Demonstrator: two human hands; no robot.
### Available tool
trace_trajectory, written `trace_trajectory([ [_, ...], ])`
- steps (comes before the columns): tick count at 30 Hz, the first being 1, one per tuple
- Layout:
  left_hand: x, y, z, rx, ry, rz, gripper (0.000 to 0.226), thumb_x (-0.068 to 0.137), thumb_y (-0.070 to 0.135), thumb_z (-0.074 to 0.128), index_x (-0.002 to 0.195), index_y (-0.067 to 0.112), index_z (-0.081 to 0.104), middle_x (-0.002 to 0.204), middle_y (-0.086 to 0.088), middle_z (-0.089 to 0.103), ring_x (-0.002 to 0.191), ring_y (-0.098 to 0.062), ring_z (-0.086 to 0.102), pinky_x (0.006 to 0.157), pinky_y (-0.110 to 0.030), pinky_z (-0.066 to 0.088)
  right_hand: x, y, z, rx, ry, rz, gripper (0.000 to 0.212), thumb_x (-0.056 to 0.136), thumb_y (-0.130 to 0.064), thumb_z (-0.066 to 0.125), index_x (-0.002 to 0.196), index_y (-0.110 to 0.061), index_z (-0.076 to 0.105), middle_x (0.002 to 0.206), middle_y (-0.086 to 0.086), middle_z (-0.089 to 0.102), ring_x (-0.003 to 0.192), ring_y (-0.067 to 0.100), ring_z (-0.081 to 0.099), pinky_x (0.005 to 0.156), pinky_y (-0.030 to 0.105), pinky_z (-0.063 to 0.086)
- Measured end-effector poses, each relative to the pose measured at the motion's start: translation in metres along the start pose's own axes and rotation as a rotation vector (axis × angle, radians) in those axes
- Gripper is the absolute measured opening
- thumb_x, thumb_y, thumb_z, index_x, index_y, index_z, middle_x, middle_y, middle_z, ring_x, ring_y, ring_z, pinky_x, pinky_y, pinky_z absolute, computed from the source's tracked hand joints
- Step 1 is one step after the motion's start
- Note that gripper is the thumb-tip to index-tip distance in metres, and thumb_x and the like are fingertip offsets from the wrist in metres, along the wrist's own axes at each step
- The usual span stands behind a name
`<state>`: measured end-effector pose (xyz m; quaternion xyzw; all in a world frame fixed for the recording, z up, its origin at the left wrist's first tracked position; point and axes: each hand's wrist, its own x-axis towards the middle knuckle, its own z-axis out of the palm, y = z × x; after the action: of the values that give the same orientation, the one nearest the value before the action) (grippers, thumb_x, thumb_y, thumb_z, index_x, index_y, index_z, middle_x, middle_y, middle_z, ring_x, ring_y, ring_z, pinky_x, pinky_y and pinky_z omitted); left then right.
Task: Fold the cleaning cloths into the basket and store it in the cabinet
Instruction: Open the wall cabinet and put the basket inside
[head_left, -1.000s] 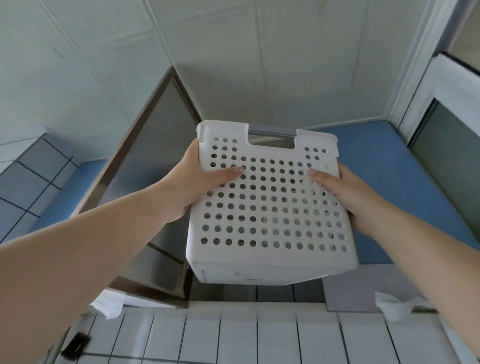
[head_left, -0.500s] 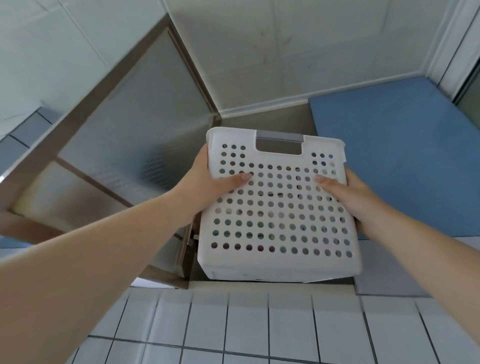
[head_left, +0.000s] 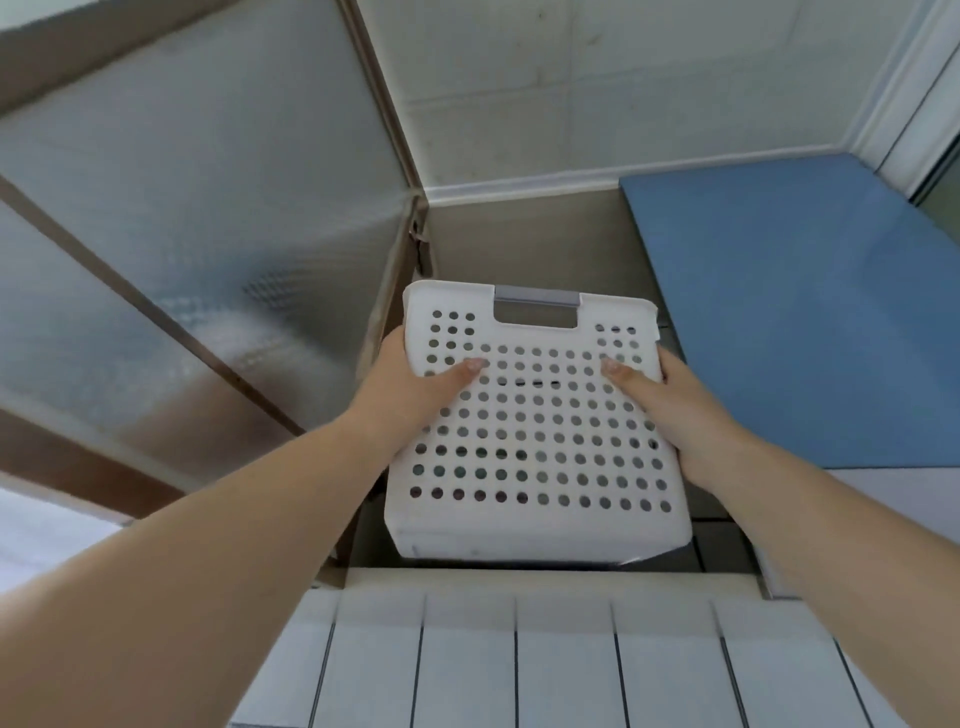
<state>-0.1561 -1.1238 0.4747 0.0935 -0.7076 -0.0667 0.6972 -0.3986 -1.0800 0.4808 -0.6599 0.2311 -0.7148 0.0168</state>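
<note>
Basket (head_left: 535, 441) gripped by left hand (head_left: 415, 387), right hand (head_left: 670, 402); contents hidden.

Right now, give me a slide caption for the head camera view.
Both hands, left and right, lift a white perforated basket into the open cabinet.

Basket (head_left: 535, 431) carried in the air by left hand (head_left: 410, 387) and right hand (head_left: 680, 410), one on each side wall, thumbs lying on the perforated face. Below it, a white tiled surface (head_left: 467, 665). Nothing seen resting on those tiles.
</note>
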Motion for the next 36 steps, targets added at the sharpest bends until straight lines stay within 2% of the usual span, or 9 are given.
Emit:
trace_trajectory([
  [5, 0.002, -0.043, 0.009, 0.193, 0.174, -0.102, 0.06, 0.08, 0.05, 0.063, 0.128, 0.022, 0.04, 0.108, 0.008, 0.062, 0.09, -0.013, 0.063, 0.072, -0.032, 0.052, 0.006, 0.025, 0.019, -0.094, 0.031, -0.028, 0.038, 0.085, -0.037, 0.066, 0.119, -0.029, 0.054, 0.106, -0.002, 0.07, 0.089, 0.017, 0.069, 0.075, 0.037, 0.056],
  [7, -0.003, -0.058, 0.013, 0.327, 0.172, -0.133, 0.069, 0.087, 0.052, 0.053, 0.14, 0.019, 0.024, 0.124, 0.002, 0.054, 0.102, -0.017, 0.058, 0.081, -0.038, 0.051, 0.003, 0.036, 0.025, -0.161, 0.06, -0.04, 0.038, 0.087, -0.039, 0.063, 0.121, -0.03, 0.05, 0.108, -0.005, 0.068, 0.089, 0.014, 0.068, 0.071, 0.035, 0.056],
  [10, -0.019, -0.075, 0.02, 0.574, 0.095, -0.046, 0.069, 0.095, 0.047, 0.038, 0.149, 0.027, -0.001, 0.154, -0.003, 0.018, 0.134, -0.023, 0.034, 0.102, -0.041, 0.04, -0.008, 0.054, 0.03, -0.387, 0.068, -0.097, 0.037, 0.093, -0.04, 0.052, 0.127, -0.033, 0.041, 0.114, -0.011, 0.063, 0.085, 0.002, 0.062, 0.056, 0.019, 0.046],
  [12, -0.034, -0.087, 0.026, 0.773, 0.034, 0.036, 0.065, 0.098, 0.041, 0.032, 0.15, 0.025, -0.003, 0.158, -0.001, -0.003, 0.145, -0.022, 0.009, 0.111, -0.039, 0.03, -0.019, 0.066, 0.03, -0.549, 0.043, -0.145, 0.046, 0.095, -0.038, 0.048, 0.137, -0.034, 0.031, 0.125, -0.016, 0.054, 0.095, -0.001, 0.057, 0.063, 0.011, 0.043],
  [14, -0.048, -0.102, 0.031, 0.919, -0.049, 0.094, 0.061, 0.099, 0.037, 0.026, 0.15, 0.023, -0.003, 0.158, -0.002, -0.011, 0.146, -0.02, -0.008, 0.117, -0.039, 0.02, -0.028, 0.08, 0.03, -0.697, -0.005, -0.17, 0.06, 0.095, -0.038, 0.048, 0.146, -0.035, 0.018, 0.136, -0.014, 0.043, 0.116, 0.004, 0.049, 0.086, 0.015, 0.044],
  [16, -0.056, -0.116, 0.034, 1.005, -0.144, 0.113, 0.057, 0.1, 0.038, 0.019, 0.15, 0.023, -0.003, 0.158, 0.0, -0.013, 0.144, -0.016, -0.016, 0.12, -0.038, 0.007, -0.035, 0.092, 0.03, -0.854, -0.07, -0.153, 0.065, 0.096, -0.041, 0.045, 0.15, -0.035, 0.009, 0.148, -0.008, 0.029, 0.128, 0.009, 0.041, 0.1, 0.026, 0.036],
  [20, -0.065, -0.132, 0.037, 1.01, -0.176, 0.094, 0.055, 0.1, 0.042, 0.013, 0.15, 0.026, -0.004, 0.157, 0.005, -0.017, 0.143, -0.011, -0.019, 0.116, -0.034, -0.006, -0.037, 0.104, 0.03, -0.989, -0.137, -0.16, 0.061, 0.096, -0.047, 0.039, 0.148, -0.038, 0.01, 0.153, -0.01, 0.014, 0.122, 0.014, 0.047, 0.098, 0.033, 0.046],
  [32, -0.064, -0.125, 0.034, 1.013, -0.241, 0.028, 0.056, 0.099, 0.042, 0.012, 0.15, 0.022, -0.002, 0.158, 0.0, -0.014, 0.144, -0.014, -0.016, 0.117, -0.036, -0.006, -0.034, 0.102, 0.036, -1.026, -0.133, -0.131, 0.06, 0.096, -0.046, 0.039, 0.149, -0.035, 0.013, 0.151, -0.005, 0.019, 0.124, 0.017, 0.045, 0.098, 0.038, 0.045],
  [36, -0.078, -0.111, 0.026, 0.869, -0.237, -0.001, 0.056, 0.1, 0.042, 0.017, 0.151, 0.023, 0.002, 0.159, 0.002, -0.007, 0.145, -0.01, -0.011, 0.117, -0.033, -0.006, -0.042, 0.094, 0.042, -0.946, -0.079, -0.125, 0.061, 0.096, -0.04, 0.046, 0.149, -0.032, 0.017, 0.149, -0.003, 0.026, 0.128, 0.015, 0.04, 0.102, 0.034, 0.04],
])
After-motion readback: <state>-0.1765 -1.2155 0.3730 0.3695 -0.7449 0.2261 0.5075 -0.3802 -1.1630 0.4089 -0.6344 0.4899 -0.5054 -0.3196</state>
